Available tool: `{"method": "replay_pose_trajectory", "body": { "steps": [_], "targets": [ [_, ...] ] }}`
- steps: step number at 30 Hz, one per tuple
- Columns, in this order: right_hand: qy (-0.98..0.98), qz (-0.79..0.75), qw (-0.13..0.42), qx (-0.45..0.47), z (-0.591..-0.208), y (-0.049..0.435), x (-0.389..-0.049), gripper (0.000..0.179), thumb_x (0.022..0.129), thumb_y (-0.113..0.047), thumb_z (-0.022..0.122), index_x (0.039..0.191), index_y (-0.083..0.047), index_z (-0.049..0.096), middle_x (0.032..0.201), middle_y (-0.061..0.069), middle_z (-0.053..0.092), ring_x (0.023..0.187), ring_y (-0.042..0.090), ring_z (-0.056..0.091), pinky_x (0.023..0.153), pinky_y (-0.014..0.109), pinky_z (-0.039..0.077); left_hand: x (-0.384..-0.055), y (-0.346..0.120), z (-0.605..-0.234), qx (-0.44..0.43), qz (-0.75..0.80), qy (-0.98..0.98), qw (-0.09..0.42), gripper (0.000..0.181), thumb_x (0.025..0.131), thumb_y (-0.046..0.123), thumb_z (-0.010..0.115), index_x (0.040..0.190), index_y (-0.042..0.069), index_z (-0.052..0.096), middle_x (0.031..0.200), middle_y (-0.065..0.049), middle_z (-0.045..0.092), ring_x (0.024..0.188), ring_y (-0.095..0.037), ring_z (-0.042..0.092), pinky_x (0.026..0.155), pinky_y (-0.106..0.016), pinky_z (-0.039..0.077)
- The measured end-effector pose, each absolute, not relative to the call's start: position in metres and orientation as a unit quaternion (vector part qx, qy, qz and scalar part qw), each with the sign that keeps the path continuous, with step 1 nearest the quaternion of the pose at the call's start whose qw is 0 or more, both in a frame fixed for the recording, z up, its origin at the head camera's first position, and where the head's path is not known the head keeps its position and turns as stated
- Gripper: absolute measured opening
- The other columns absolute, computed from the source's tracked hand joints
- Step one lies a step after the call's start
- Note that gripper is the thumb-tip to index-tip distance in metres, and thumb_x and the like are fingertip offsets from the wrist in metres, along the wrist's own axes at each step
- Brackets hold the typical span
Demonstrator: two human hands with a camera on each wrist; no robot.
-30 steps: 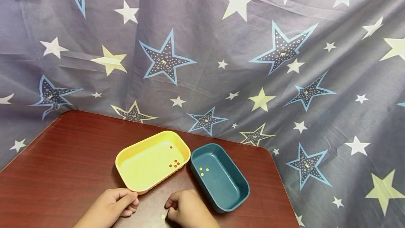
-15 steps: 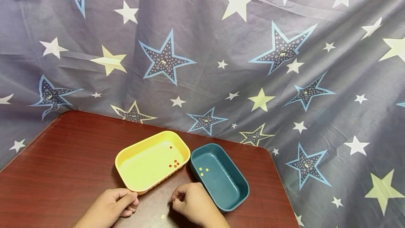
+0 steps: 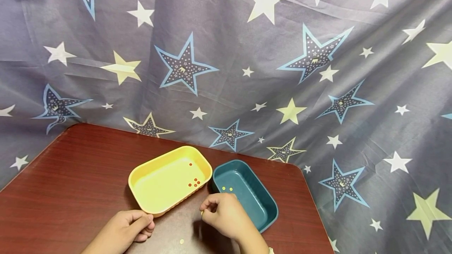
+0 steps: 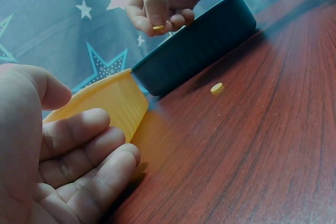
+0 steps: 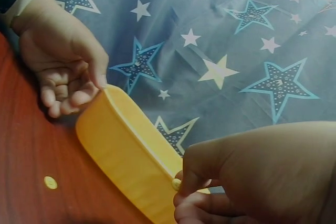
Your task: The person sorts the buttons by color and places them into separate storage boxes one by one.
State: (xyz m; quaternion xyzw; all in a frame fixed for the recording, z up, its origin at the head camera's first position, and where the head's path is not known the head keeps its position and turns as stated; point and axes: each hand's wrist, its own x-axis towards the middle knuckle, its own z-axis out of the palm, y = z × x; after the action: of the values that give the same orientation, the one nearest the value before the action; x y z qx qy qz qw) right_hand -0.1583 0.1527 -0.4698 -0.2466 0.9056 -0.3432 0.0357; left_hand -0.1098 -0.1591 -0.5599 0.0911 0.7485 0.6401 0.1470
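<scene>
My right hand [image 3: 227,214] pinches a small yellow button [image 5: 176,184] between thumb and index finger. In the head view this hand overlaps the near left part of a dark teal tray [image 3: 256,197], where two yellow buttons [image 3: 231,189] show. At the near corner of a yellow tray [image 3: 159,187], my left hand [image 3: 128,226] grips the rim with thumb and fingers. Several red buttons [image 3: 195,180] lie at the yellow tray's right end. Another yellow button [image 3: 181,241] rests on the table between both hands.
The two trays stand side by side on a reddish-brown wooden table [image 3: 88,175], their ends close together. Behind the table's far edge hangs a grey cloth [image 3: 226,101] printed with stars.
My right hand has risen from the table toward the teal tray with the yellow button, now covering one of the buttons in it. My left hand stays at the yellow tray's corner.
</scene>
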Motion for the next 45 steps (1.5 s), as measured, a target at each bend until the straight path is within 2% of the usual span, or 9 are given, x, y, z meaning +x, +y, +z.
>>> {"method": "replay_pose_trajectory", "body": {
  "steps": [2, 6, 11, 18, 23, 32, 39, 45],
  "targets": [
    [0.910, -0.330, 0.029, -0.249, -0.467, 0.155, -0.161, 0.015, 0.080, -0.009, 0.074, 0.080, -0.024, 0.076, 0.066, -0.021, 0.063, 0.064, -0.006, 0.056, 0.065, 0.016, 0.048, -0.110, -0.159, -0.560, 0.092, 0.640, 0.749, 0.147, 0.035, 0.111, 0.027, 0.055, 0.101, -0.001, 0.072, 0.094, -0.006, 0.074, 0.081, -0.005, 0.069, 0.073, -0.026, 0.062],
    [0.914, -0.321, 0.021, -0.245, -0.461, 0.161, -0.168, 0.016, 0.082, -0.011, 0.074, 0.079, -0.027, 0.076, 0.065, -0.021, 0.063, 0.064, -0.005, 0.056, 0.066, 0.017, 0.047, -0.109, -0.159, -0.560, 0.089, 0.636, 0.752, 0.145, 0.035, 0.111, 0.028, 0.055, 0.101, -0.001, 0.073, 0.094, -0.006, 0.075, 0.081, -0.005, 0.069, 0.073, -0.026, 0.063],
    [0.909, -0.348, 0.036, -0.225, -0.454, 0.168, -0.177, 0.014, 0.083, -0.009, 0.074, 0.080, -0.022, 0.078, 0.067, -0.016, 0.064, 0.060, 0.000, 0.055, 0.053, 0.018, 0.046, -0.109, -0.159, -0.560, 0.092, 0.636, 0.753, 0.143, 0.035, 0.111, 0.028, 0.054, 0.100, -0.001, 0.073, 0.093, -0.006, 0.074, 0.080, -0.005, 0.069, 0.073, -0.026, 0.063],
    [0.913, -0.350, 0.077, -0.196, -0.445, 0.179, -0.193, 0.013, 0.085, -0.013, 0.073, 0.081, -0.023, 0.079, 0.065, -0.010, 0.066, 0.054, 0.004, 0.058, 0.049, 0.022, 0.048, -0.110, -0.159, -0.561, 0.094, 0.638, 0.751, 0.141, 0.035, 0.111, 0.026, 0.055, 0.101, -0.001, 0.072, 0.093, -0.006, 0.074, 0.079, -0.005, 0.069, 0.073, -0.026, 0.063],
    [0.907, -0.363, 0.097, -0.191, -0.443, 0.191, -0.208, 0.011, 0.087, -0.011, 0.073, 0.083, -0.019, 0.080, 0.068, -0.007, 0.067, 0.055, 0.007, 0.062, 0.051, 0.026, 0.054, -0.110, -0.159, -0.561, 0.093, 0.636, 0.753, 0.141, 0.035, 0.111, 0.026, 0.055, 0.100, -0.001, 0.072, 0.093, -0.006, 0.074, 0.079, -0.004, 0.069, 0.072, -0.025, 0.063],
    [0.894, -0.385, 0.144, -0.179, -0.439, 0.210, -0.235, 0.012, 0.090, -0.006, 0.070, 0.094, -0.002, 0.080, 0.070, -0.003, 0.068, 0.059, 0.010, 0.064, 0.057, 0.026, 0.058, -0.110, -0.159, -0.561, 0.097, 0.638, 0.750, 0.143, 0.035, 0.111, 0.028, 0.055, 0.100, -0.001, 0.072, 0.093, -0.006, 0.074, 0.080, -0.005, 0.069, 0.073, -0.026, 0.063],
    [0.894, -0.377, 0.169, -0.170, -0.445, 0.220, -0.249, 0.012, 0.090, -0.005, 0.070, 0.095, -0.001, 0.079, 0.075, 0.008, 0.073, 0.064, 0.019, 0.067, 0.062, 0.035, 0.063, -0.110, -0.160, -0.561, 0.090, 0.634, 0.754, 0.145, 0.035, 0.111, 0.028, 0.055, 0.100, 0.000, 0.073, 0.093, -0.006, 0.074, 0.079, -0.005, 0.069, 0.073, -0.026, 0.063],
    [0.896, -0.373, 0.186, -0.153, -0.458, 0.224, -0.259, 0.010, 0.090, -0.006, 0.072, 0.093, -0.001, 0.079, 0.079, 0.012, 0.075, 0.063, 0.017, 0.067, 0.063, 0.037, 0.063, -0.110, -0.159, -0.562, 0.094, 0.634, 0.754, 0.142, 0.035, 0.112, 0.027, 0.054, 0.101, -0.001, 0.073, 0.094, -0.007, 0.074, 0.080, -0.004, 0.069, 0.072, -0.026, 0.063]
  ]
}}
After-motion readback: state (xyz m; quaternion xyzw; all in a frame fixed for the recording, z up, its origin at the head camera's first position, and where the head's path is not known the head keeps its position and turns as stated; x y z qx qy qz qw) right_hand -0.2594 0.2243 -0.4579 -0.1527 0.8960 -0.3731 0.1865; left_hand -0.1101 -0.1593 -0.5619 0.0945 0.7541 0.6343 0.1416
